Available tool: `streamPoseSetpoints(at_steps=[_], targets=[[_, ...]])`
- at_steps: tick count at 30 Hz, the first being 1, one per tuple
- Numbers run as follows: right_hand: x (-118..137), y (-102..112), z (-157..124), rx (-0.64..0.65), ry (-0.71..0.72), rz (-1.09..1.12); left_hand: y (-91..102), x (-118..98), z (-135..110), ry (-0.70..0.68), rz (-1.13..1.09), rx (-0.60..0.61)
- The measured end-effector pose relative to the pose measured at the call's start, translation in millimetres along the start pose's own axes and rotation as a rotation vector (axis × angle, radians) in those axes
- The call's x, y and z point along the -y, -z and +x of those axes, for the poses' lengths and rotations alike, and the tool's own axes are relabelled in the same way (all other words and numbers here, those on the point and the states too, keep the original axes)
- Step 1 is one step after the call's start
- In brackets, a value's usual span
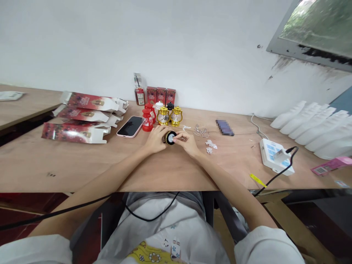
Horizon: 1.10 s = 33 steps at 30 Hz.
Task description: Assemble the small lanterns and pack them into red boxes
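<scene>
My left hand [157, 139] is closed around a small lantern [171, 138], tipped over so that its round base faces me. The base has a black ring with a pale disc in the middle, and a bit of gold shows at its side. Thumb and fingertips of my right hand [187, 142] are pinched together at the edge of that disc; whatever is between them is too small to make out. Just beyond stand gold lanterns [163, 116], red lanterns [147, 120], a white lantern [158, 106] and a black lantern [170, 106].
Flattened red boxes [74, 133] and a phone [130, 127] lie left. Upright red boxes [161, 96] and a bottle [139, 94] stand by the wall. Rightward are wire pieces [201, 131], white bits [210, 144], a blurred dark device [224, 127], a power strip [275, 157] and white bottles [313, 124].
</scene>
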State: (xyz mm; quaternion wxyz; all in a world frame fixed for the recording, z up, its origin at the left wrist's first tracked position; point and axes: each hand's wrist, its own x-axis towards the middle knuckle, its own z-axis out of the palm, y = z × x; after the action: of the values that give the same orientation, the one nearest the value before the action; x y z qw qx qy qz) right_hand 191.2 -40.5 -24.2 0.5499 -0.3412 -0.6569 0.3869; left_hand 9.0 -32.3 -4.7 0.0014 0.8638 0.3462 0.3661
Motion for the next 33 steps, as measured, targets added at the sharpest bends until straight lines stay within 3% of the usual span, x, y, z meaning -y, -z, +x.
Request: streamPoseSetpoints(at_steps=[33], targets=[[8.6,-2.1,-0.6,-0.03,-0.007,0.052,0.0,-1.1,0.8,0.015,-0.026,-0.052]])
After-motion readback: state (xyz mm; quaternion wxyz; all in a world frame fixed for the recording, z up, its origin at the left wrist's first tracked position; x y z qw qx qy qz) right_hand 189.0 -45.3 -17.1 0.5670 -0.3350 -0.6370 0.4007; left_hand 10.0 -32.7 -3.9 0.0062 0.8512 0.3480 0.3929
